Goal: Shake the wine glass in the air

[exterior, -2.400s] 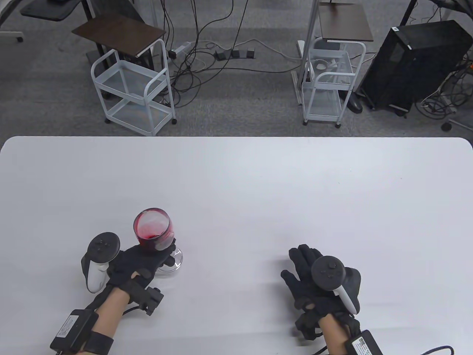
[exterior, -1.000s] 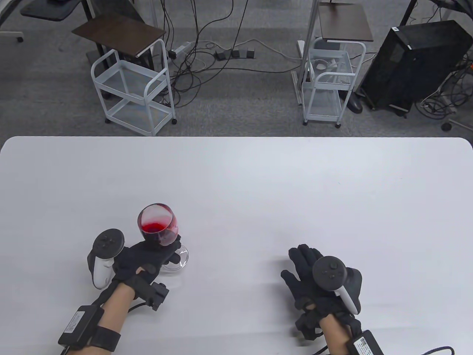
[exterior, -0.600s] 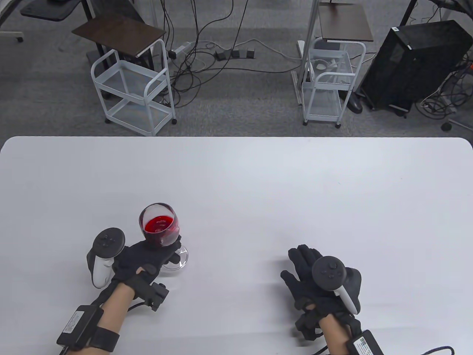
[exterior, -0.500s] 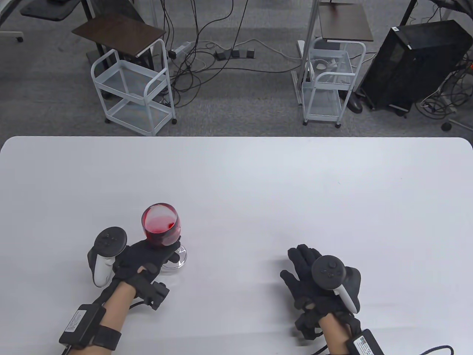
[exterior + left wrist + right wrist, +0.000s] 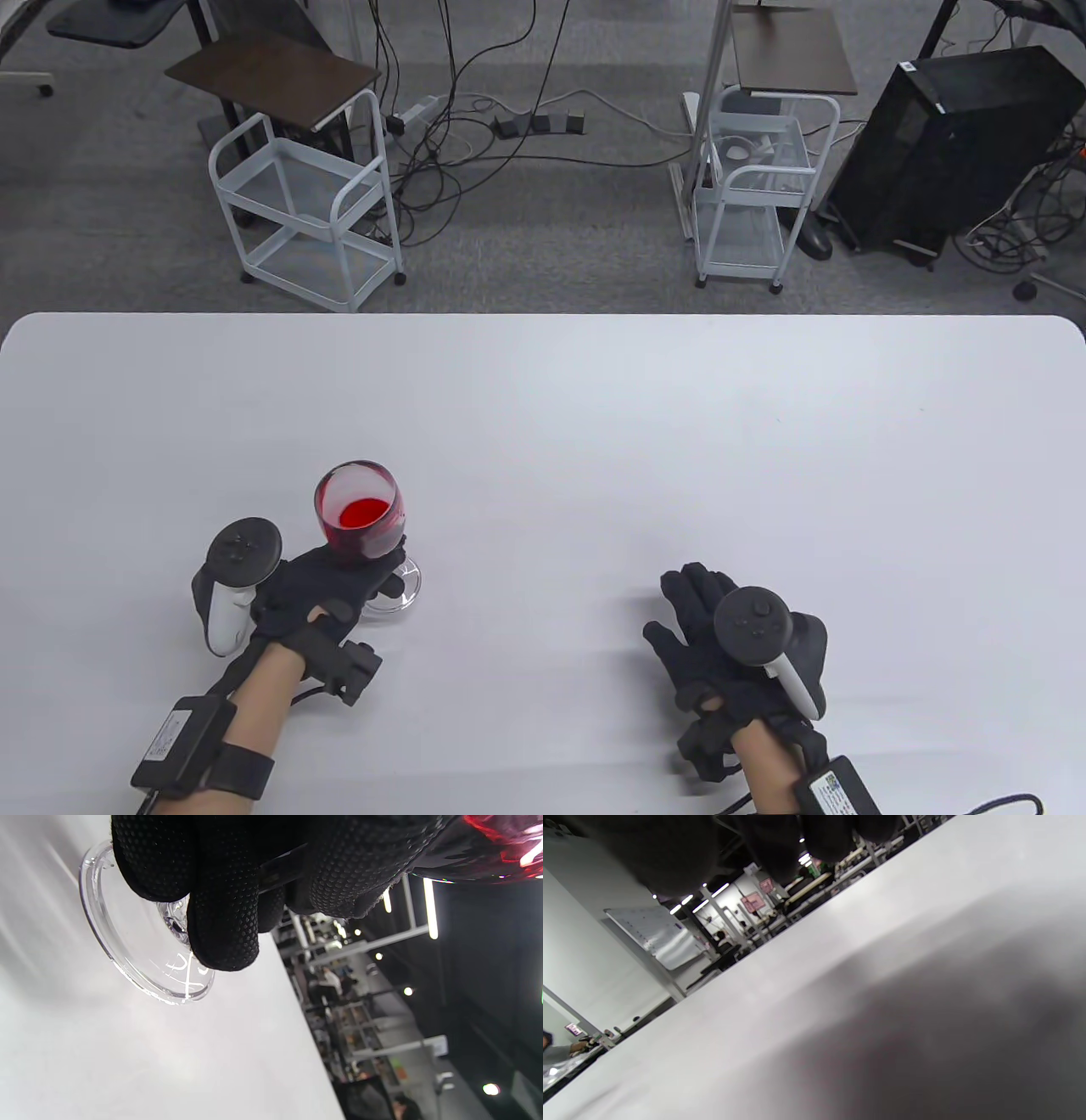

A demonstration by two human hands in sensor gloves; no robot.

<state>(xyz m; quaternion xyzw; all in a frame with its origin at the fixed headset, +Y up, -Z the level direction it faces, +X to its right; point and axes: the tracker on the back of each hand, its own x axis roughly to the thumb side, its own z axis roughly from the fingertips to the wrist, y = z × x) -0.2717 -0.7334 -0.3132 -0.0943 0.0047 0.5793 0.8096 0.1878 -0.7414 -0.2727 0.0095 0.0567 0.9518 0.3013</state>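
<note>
Open table [image 5: 543,407] — between hands

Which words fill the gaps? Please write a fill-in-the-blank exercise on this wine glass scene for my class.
1. The wine glass is held by the ____ hand.
2. The liquid in the glass is ____ in colour.
3. The left hand has its grip around the glass's ____.
4. The right hand rests on the white ____.

Missing words: left; red; stem; table

wine glass [image 5: 360,514] shifted left, wine settled
</note>
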